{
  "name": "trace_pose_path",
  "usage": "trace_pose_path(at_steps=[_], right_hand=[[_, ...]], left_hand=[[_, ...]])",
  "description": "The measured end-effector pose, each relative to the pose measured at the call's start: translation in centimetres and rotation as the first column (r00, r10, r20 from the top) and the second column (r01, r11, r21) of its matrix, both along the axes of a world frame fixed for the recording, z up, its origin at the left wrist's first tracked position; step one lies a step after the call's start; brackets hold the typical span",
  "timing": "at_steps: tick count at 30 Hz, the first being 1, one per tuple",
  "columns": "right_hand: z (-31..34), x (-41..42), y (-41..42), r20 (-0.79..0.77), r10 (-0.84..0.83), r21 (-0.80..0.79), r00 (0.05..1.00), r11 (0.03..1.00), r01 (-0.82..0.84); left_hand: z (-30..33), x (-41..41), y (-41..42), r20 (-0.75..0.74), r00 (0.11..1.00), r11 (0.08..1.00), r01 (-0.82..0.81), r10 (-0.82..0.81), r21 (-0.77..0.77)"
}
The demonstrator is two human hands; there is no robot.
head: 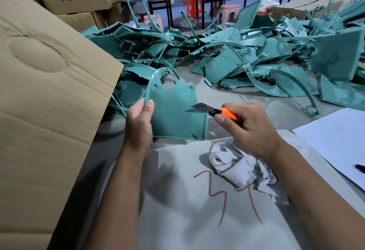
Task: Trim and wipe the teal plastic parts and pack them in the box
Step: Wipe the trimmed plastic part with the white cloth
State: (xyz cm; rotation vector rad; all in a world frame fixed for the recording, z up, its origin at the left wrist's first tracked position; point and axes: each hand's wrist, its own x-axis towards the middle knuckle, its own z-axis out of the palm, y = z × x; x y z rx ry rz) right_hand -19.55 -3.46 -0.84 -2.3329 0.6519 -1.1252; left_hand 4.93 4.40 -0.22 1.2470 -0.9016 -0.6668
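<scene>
A teal plastic part [173,109] is gripped at its left edge by the left hand [139,123]. An orange utility knife [217,112] is held in the right hand [248,129], its blade laid against the part's right edge. A white rag [241,167] is seen below, and a heap of teal parts [227,52] beyond.

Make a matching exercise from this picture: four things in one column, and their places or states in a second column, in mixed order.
Things:
1. utility knife
2. white rag
3. teal panel
4. pink stool

Places or states:
A. lying on the grey board with red marks
B. gripped in the right hand
C. under the far table
D. held by its edge in the left hand

Pairs: 1-B, 2-A, 3-D, 4-C
</scene>
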Motion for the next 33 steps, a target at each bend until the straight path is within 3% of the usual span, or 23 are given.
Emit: trace_pose_path(at_steps=[2,4,6,8,11,13,17,19,22,26,28,30,32,33], right_hand=[[-0.2,0.0,-0.1,-0.013,-0.044,-0.011,0.999,0.999,0.044],[-0.3,-0.2,-0.4,-0.084,-0.221,-0.074,0.972,0.974,0.215],[-0.5,-0.4,-1.0,-0.226,-0.488,-0.140,0.843,0.873,0.467],[-0.5,-0.6,-1.5,-0.356,-0.618,-0.145,0.701,0.777,0.612],[0.2,-0.8,-1.4,-0.445,-0.572,-0.065,0.689,0.788,0.612],[1.0,-1.1,-1.3,-0.426,-0.577,-0.133,0.696,0.801,0.583],[3.4,-1.6,-0.3,-0.410,-0.470,-0.074,0.781,0.871,0.486],[4.5,-1.6,0.2,-0.584,-0.408,-0.062,0.702,0.884,0.463],[5.5,-1.7,1.1,-0.839,-0.193,0.063,0.509,0.894,0.444],[5.2,-1.2,2.4,-0.936,-0.040,0.090,0.351,0.933,0.348],[4.8,-1.0,2.2,-0.928,-0.012,0.101,0.372,0.953,0.284],[4.9,-1.0,1.6,-0.874,-0.014,0.126,0.486,0.959,0.253],[4.8,-0.8,1.0,-0.677,-0.106,0.124,0.729,0.959,0.254],[4.5,-0.4,0.9,-0.446,-0.151,0.172,0.882,0.953,0.250]], left_hand=[[0.1,0.0,0.1,-0.031,0.999,1.000,0.016,-0.015,0.007],[0.2,0.2,0.2,-0.086,0.996,1.000,0.016,-0.015,0.014],[0.1,0.3,0.2,-0.135,0.991,1.000,0.012,-0.011,0.010],[0.1,0.2,0.1,-0.148,0.989,1.000,0.010,-0.010,-0.004],[-0.1,0.0,-0.1,-0.169,0.986,1.000,-0.017,0.017,0.004],[-0.3,0.1,-0.3,-0.183,0.983,1.000,-0.029,0.029,0.004],[-0.5,0.3,-0.4,-0.175,0.984,0.999,-0.040,0.038,-0.008],[-0.8,0.3,-0.5,-0.125,0.992,1.000,-0.024,0.023,-0.007],[-1.2,0.5,-0.6,-0.052,0.999,1.000,0.007,-0.007,0.003],[-1.3,0.5,-0.8,-0.023,1.000,1.000,0.015,-0.015,0.010],[-1.3,0.4,-0.8,-0.043,0.999,1.000,0.011,-0.011,0.000],[-1.1,0.2,-0.6,-0.046,0.999,1.000,0.022,-0.023,-0.011],[-0.8,0.1,-0.4,-0.019,0.998,0.998,0.052,-0.053,-0.032],[-0.7,0.0,-0.3,0.013,0.998,0.997,0.066,-0.066,-0.041]])
